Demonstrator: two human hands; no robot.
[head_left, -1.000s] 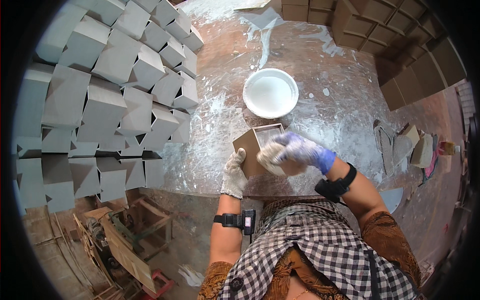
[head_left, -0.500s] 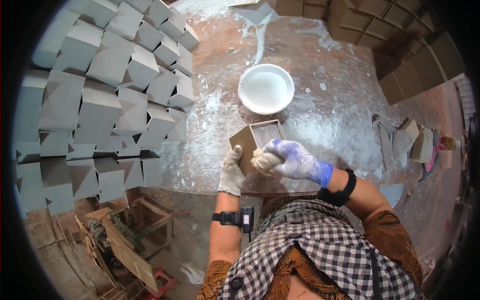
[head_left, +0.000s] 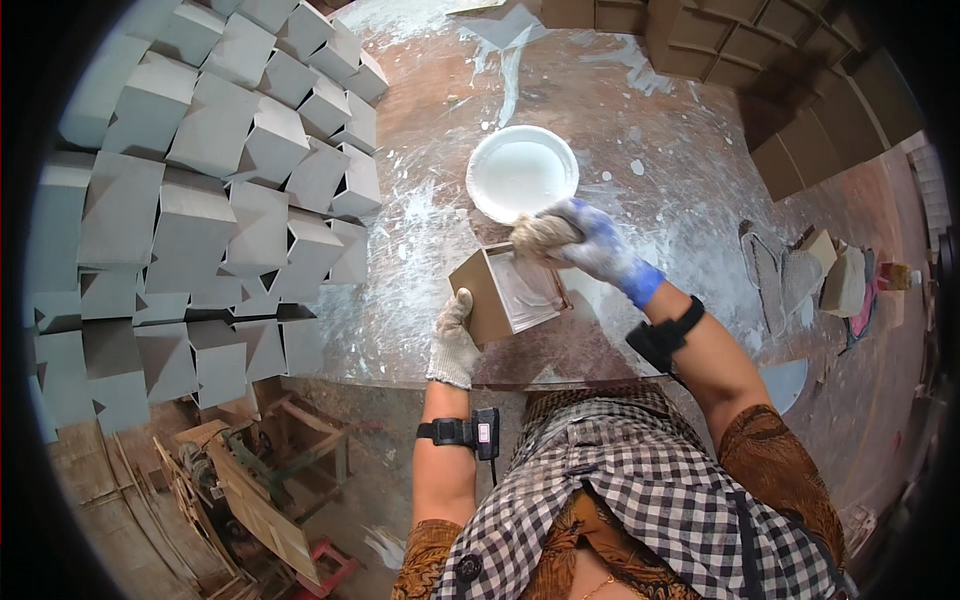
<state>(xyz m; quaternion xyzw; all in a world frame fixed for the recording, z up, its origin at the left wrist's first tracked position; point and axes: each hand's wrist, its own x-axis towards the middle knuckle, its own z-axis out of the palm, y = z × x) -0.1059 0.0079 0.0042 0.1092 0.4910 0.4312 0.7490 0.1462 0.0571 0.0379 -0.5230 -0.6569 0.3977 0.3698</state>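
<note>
Close to the person's checked shirt, the left hand (head_left: 453, 340), in a pale knit glove, reaches up from the near table edge and its fingers close on the left wall of a small brown open-topped box (head_left: 510, 292), steadying it where it stands tilted on the splattered table (head_left: 430, 230). The right hand (head_left: 590, 243), in a blue glove, has its forearm angled in from the lower right, and its fingers are curled tight round a pale wad of sponge or cloth (head_left: 541, 235) held just over the box's far rim. Half a second ago that wad was pressed lower, at the near side of the box; it has since lifted toward the white bowl (head_left: 522, 172) of whitish liquid just beyond. Further left, rows of grey-coated boxes (head_left: 220, 190) stand stacked; uncoated brown ones (head_left: 760, 60) sit at the far right.
</note>
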